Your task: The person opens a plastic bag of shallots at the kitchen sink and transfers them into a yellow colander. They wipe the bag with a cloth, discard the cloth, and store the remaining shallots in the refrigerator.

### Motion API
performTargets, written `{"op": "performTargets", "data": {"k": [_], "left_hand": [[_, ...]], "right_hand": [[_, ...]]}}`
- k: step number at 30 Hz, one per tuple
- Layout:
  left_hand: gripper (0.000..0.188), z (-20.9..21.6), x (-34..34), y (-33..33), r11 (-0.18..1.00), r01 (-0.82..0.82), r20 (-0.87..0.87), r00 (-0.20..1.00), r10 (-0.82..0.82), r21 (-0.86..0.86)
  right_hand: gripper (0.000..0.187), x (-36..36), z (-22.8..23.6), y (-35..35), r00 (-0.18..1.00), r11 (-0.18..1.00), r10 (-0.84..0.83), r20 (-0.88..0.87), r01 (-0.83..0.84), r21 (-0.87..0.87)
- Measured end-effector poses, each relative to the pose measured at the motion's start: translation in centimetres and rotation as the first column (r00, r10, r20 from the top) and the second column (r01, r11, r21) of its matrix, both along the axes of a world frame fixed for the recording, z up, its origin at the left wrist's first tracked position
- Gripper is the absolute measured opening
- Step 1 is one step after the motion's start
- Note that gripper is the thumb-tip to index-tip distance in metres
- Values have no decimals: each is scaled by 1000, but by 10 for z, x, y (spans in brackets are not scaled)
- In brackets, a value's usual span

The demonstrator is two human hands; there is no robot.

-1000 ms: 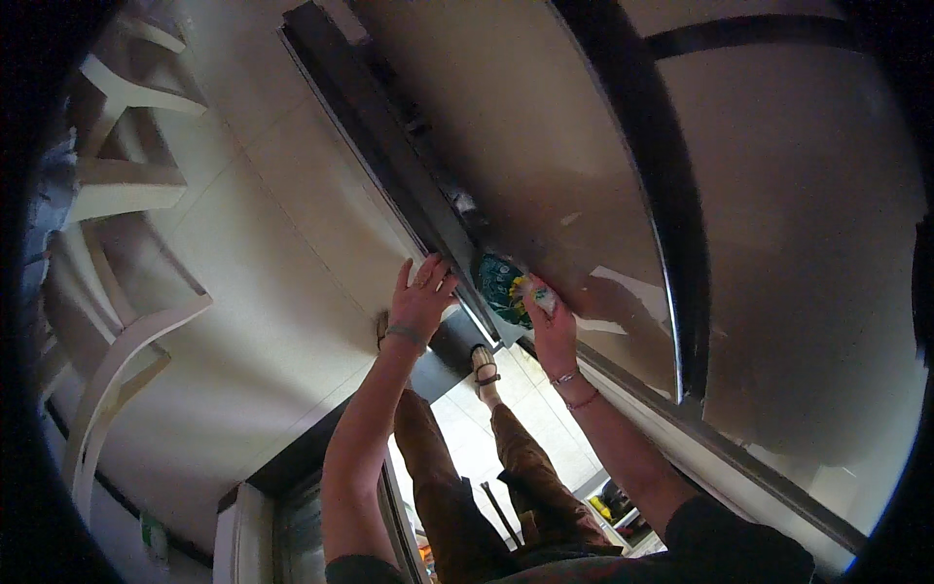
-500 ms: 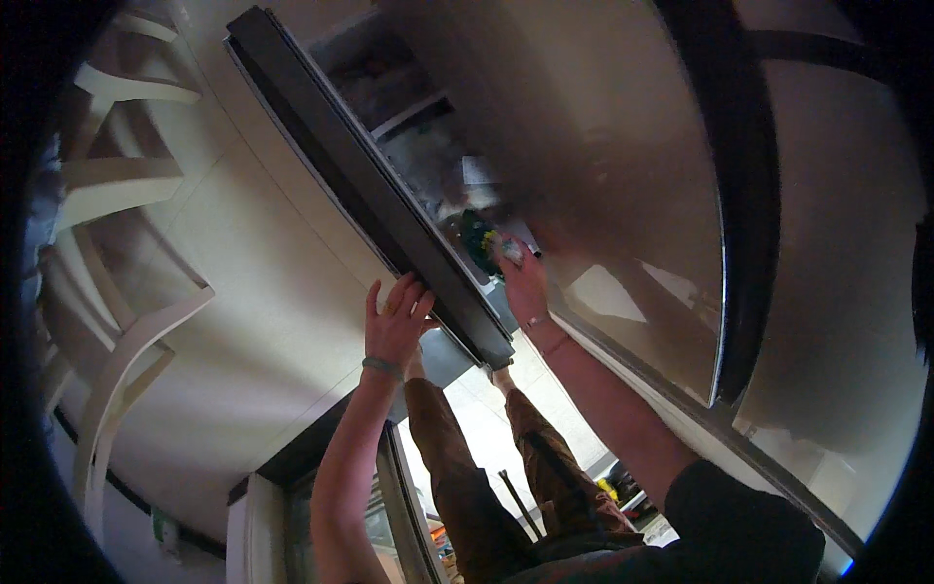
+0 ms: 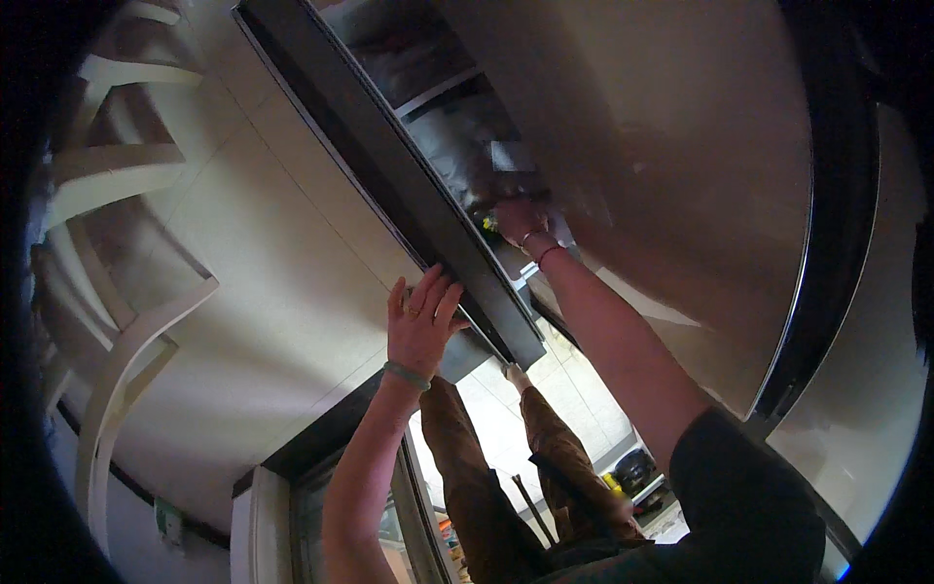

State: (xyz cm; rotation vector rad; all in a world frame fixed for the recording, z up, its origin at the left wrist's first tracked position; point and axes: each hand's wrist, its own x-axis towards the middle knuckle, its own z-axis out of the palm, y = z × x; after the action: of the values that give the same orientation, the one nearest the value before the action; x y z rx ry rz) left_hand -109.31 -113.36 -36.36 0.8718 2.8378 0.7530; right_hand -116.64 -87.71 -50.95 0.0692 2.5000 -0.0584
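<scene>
A long dark-fronted drawer (image 3: 428, 204) stands pulled out from a glossy cabinet or fridge front. My left hand (image 3: 420, 321) lies against the drawer's front edge near its closer end, fingers spread and partly touching the panel. My right hand (image 3: 522, 222) is down inside the drawer, fingers curled round a small green and yellow package (image 3: 488, 224). Only a bit of the package shows beside the knuckles. Clear plastic bags (image 3: 452, 141) and a white label (image 3: 513, 156) lie further along the shadowed drawer.
Pale curved chair frames (image 3: 126, 341) stand along the left. A large glossy door panel (image 3: 681, 175) with a dark edge rises on the right. Below are my legs (image 3: 457, 457), a glass-fronted cabinet (image 3: 321, 496) and dark and yellow items (image 3: 628, 477) on a low shelf.
My right hand has moved deeper into the drawer with the green and yellow package, which is now mostly hidden. The left hand stays at the drawer front as the view shifts slightly.
</scene>
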Motion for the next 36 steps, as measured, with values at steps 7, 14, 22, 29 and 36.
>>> {"op": "performTargets", "data": {"k": [7,14,22,29,36], "left_hand": [[64,-11,-4,7,998,-35,16,999,34,55],[64,-28,-35,27,999,-43,52,998,42,11],[58,-44,-68,68,998,-40,57,998,38,37],[49,-53,-81,91,998,2,8,1000,-2,-66],[55,-53,-90,99,1000,8,61,998,-8,-2]], "right_hand": [[33,40,71,-16,638,639,-701,-319,363,-678],[23,43,181,-96,692,244,-716,91,370,-896],[26,-15,170,-78,790,591,-589,-171,276,-758],[34,-23,153,-69,800,765,-460,-385,137,-629],[38,-27,144,-64,827,821,-395,-401,122,-557]]}}
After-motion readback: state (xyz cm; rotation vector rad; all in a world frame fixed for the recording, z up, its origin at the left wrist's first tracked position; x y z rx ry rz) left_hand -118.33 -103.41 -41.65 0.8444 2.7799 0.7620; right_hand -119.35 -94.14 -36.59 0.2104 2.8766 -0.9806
